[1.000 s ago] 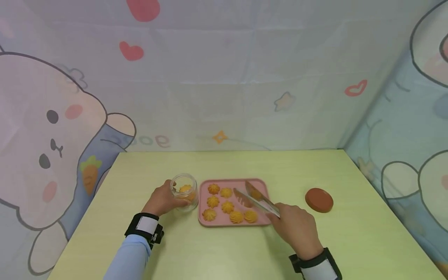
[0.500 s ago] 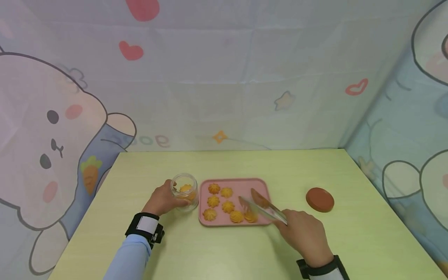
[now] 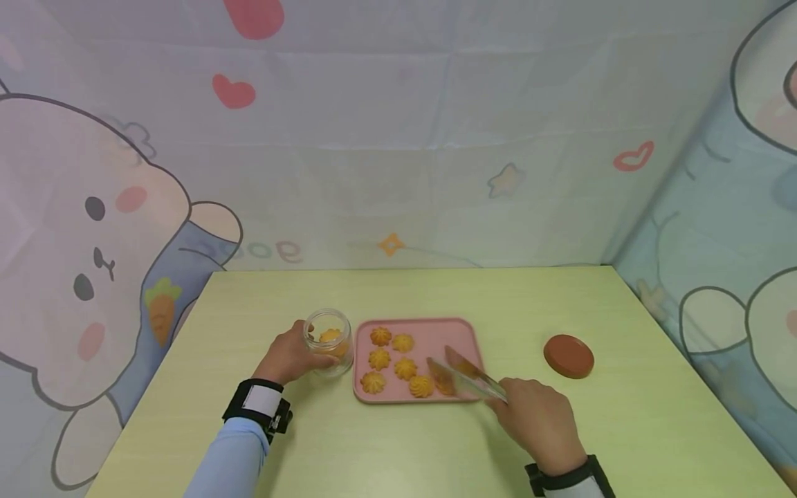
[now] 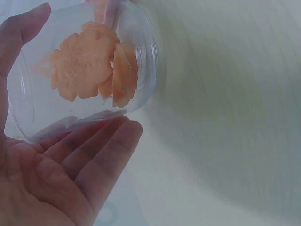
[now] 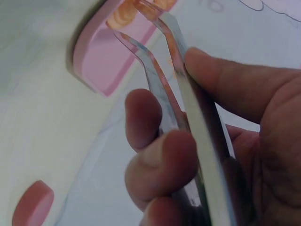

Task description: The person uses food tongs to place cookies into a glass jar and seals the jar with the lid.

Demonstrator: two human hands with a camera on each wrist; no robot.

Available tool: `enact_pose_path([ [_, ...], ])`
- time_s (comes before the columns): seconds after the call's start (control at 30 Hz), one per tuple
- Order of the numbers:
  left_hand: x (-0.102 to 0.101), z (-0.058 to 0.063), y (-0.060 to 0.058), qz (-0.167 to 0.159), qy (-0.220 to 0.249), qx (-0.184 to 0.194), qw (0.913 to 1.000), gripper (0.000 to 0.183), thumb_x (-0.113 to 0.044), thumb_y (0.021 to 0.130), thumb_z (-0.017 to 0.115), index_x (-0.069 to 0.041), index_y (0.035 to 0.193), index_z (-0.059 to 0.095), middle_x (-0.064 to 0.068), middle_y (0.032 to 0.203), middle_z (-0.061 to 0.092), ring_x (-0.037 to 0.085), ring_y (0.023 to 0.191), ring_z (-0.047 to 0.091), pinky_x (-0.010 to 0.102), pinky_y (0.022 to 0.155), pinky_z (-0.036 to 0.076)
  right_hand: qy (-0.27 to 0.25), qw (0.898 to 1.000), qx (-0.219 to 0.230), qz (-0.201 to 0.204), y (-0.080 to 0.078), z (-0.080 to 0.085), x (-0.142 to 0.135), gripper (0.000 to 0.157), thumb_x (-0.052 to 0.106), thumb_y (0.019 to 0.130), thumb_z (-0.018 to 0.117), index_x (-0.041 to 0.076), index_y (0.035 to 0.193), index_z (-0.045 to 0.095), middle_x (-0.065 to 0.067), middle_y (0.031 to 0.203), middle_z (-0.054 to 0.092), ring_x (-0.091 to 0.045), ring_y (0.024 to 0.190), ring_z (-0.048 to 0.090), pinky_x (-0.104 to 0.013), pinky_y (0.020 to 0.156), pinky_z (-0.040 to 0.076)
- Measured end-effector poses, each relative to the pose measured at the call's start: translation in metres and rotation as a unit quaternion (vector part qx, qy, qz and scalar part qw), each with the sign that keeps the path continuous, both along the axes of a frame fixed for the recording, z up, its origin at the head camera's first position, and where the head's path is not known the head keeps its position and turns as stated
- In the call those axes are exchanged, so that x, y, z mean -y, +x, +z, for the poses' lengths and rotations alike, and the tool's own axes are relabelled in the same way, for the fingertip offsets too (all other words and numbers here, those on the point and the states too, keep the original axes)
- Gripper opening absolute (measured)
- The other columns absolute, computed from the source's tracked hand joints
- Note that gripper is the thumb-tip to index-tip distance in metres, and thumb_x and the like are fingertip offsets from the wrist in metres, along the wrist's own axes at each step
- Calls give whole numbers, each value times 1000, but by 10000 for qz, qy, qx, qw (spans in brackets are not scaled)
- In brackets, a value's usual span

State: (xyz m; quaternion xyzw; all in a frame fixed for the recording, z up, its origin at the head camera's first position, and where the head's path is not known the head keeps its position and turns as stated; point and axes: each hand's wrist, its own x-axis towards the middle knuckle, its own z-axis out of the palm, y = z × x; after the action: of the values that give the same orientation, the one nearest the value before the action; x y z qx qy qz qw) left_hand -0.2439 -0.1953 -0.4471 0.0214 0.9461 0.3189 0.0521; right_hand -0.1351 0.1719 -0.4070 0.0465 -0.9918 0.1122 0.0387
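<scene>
My left hand (image 3: 297, 355) holds a clear glass jar (image 3: 336, 364) from its left side, thumb and fingers around the wall. Several yellow cookies (image 4: 82, 66) lie inside the jar. With my right hand (image 3: 537, 418) I grip metal tongs (image 3: 482, 385), thumb on one arm and fingers curled round the other. Their tips reach over the lower right of a pink tray (image 3: 436, 332), on either side of a cookie (image 3: 445, 387) partly hidden behind them. Several more swirl-shaped cookies (image 3: 405, 368) lie on the tray's left and middle.
A round brown lid (image 3: 569, 356) lies on the table (image 3: 398, 449) to the right of the tray. Behind the table hangs a cloth backdrop (image 3: 398, 173) printed with cartoon figures and hearts.
The tongs have come down from the upper right of the tray to the lower right cookie, my right hand shifting right and toward me. My left hand and the jar have stayed put.
</scene>
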Motion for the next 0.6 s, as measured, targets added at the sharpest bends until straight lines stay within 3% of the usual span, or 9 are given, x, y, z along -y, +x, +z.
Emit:
enact_pose_path([
  [0.33, -1, -1, -1, 101, 49, 82, 9999, 97, -45, 65, 83, 8, 133, 39, 28, 122, 59, 33, 99, 57, 49, 85, 50, -261, 9991, -283, -148, -19, -19, 3, 22, 29, 82, 70, 10, 73, 63, -3, 54, 55, -18, 45, 47, -34, 36, 34],
  [0.6, 0, -2, -2, 88, 77, 53, 9999, 97, -47, 63, 83, 8, 131, 40, 28, 120, 60, 33, 97, 58, 50, 83, 51, -351, 9987, -284, -230, -21, -21, 7, 21, 29, 80, 72, 10, 74, 65, -4, 53, 54, -18, 45, 47, -34, 35, 34],
])
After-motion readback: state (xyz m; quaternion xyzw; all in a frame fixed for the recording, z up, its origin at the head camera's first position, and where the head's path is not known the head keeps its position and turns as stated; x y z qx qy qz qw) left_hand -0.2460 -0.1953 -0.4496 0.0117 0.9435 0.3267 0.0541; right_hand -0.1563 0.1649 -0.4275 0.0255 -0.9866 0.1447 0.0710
